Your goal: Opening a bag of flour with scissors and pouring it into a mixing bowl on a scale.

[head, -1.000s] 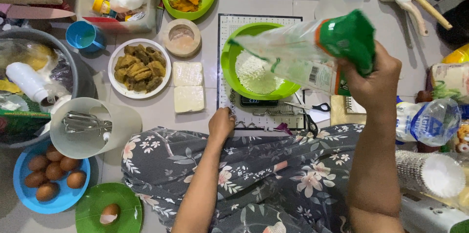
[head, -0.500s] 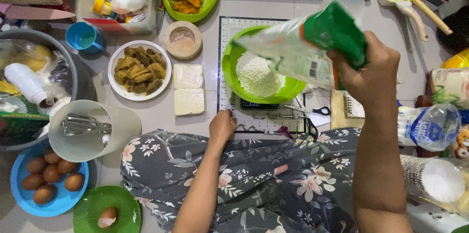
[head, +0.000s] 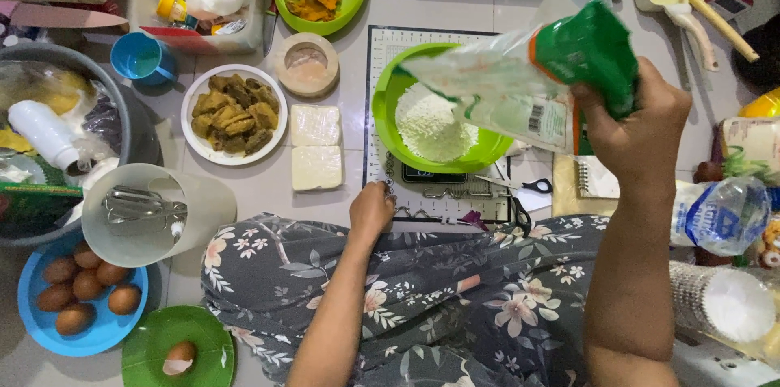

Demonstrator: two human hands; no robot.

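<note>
The right hand (head: pixel 642 123) grips a soft, floppy flour bag (head: pixel 528 82) by its green end, tilted over the green bowl (head: pixel 390 115) of flour, best held firmly there, while the left hand (head: pixel 372 210) rests curled, empty, by the scale (head: pixel 435 176).

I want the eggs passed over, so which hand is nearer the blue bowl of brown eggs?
Left. The left hand rests at the mat's near edge, right of the blue bowl; the right hand holds the flour bag far across.

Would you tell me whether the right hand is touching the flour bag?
Touching: the head view shows the right hand gripping the flour bag at its green end, tilted above the green bowl.
</note>
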